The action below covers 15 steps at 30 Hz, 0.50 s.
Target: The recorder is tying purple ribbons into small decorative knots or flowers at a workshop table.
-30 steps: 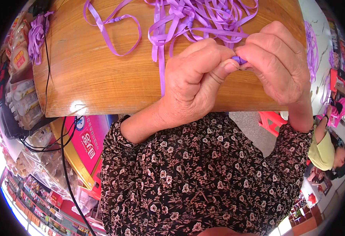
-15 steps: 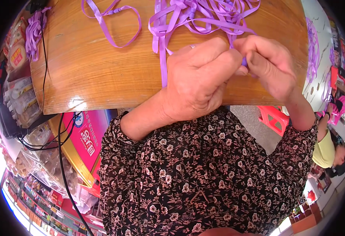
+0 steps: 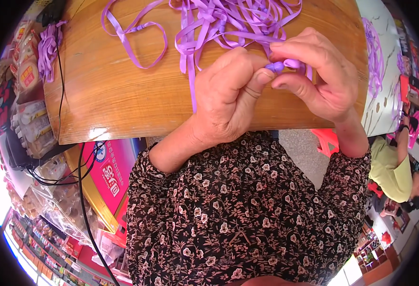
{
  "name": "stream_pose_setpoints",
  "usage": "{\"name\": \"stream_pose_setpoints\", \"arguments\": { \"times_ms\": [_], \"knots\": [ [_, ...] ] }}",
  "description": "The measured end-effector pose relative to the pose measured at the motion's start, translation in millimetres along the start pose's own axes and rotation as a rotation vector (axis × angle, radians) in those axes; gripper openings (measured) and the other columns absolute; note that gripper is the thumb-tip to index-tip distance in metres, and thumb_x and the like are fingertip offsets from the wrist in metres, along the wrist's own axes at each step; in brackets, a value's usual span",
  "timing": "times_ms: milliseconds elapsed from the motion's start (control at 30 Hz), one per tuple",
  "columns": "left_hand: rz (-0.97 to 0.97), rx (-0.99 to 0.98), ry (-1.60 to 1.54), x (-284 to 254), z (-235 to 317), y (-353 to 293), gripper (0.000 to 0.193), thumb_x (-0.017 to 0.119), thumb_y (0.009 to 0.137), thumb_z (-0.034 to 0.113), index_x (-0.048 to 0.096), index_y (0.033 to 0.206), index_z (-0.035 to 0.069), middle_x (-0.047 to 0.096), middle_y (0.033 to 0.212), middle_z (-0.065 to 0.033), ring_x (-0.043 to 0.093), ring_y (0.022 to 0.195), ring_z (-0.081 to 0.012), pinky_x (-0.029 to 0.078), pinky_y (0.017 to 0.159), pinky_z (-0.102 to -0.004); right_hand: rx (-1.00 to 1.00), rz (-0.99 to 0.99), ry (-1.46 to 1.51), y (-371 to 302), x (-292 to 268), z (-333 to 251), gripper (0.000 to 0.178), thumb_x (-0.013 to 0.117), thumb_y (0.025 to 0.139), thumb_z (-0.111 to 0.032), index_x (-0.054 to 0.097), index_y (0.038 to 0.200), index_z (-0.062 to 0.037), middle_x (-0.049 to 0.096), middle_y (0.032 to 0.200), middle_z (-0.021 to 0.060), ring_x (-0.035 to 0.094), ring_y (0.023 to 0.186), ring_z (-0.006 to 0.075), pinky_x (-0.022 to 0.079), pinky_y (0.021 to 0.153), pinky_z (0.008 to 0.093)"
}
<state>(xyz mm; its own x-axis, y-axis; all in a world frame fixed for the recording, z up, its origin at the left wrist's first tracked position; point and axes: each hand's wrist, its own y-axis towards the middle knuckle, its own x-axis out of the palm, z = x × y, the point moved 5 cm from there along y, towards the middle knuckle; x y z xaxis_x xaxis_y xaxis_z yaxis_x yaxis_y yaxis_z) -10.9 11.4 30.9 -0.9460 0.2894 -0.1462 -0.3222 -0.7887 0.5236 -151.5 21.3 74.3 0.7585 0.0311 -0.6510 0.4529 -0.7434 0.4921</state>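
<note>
Between the thumb and bent fingers of my left hand (image 3: 228, 97) is the end of a purple ribbon lanyard. Its small darker purple plastic clasp (image 3: 276, 66) sticks out to the right from the pinch, with a short ribbon loop (image 3: 293, 63) beyond it. Around that loop curves my right hand (image 3: 329, 78), index finger above and thumb below, the tips apart. Some ribbon runs toward its palm, where the hand hides it. Just past my hands lies a tangled heap of purple lanyards (image 3: 219, 24); one separate lanyard (image 3: 159, 55) lies looped to its left.
The wooden table (image 3: 119, 100) has its near edge against me. A purple ribbon bundle (image 3: 49, 52) and a black cable (image 3: 60, 86) are at the left, above packaged goods (image 3: 33, 124). More ribbons (image 3: 372, 57) lie on a white surface to the right, near another person (image 3: 393, 176).
My right thumb and index finger have parted from their pinch at the clasp, which now shows with its ribbon loop. The view has shifted slightly.
</note>
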Motion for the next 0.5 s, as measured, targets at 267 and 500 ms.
{"name": "stream_pose_setpoints", "arguments": {
  "times_ms": [267, 500],
  "knots": [
    [0.003, -0.001, -0.069, 1.2, -6.4, -1.3, 0.002, 0.060, 0.084, 0.001, 0.060, 0.085, 0.001, 0.055, 0.071, -0.0073, 0.050, 0.059, -0.0188, 0.040, 0.053, -0.0279, -0.249, 0.016, -0.183, 4.4, -4.7, -8.8, 0.034, 0.072, 0.064, 0.000, 0.062, 0.096, 0.0069, 0.062, 0.083, 0.0135, 0.057, 0.066, 0.0232, 0.045, 0.054, 0.0284],
    [-0.029, -0.230, -0.408, 6.6, -14.3, -3.8, 0.006, 0.057, 0.087, 0.003, 0.061, 0.088, 0.000, 0.057, 0.073, -0.0064, 0.052, 0.066, -0.0150, 0.042, 0.061, -0.0275, -0.245, 0.056, -0.199, 5.0, -7.9, -8.5, 0.033, 0.072, 0.063, 0.001, 0.063, 0.094, 0.0071, 0.061, 0.081, 0.0128, 0.057, 0.066, 0.0230, 0.045, 0.053, 0.0286]
  ]
}}
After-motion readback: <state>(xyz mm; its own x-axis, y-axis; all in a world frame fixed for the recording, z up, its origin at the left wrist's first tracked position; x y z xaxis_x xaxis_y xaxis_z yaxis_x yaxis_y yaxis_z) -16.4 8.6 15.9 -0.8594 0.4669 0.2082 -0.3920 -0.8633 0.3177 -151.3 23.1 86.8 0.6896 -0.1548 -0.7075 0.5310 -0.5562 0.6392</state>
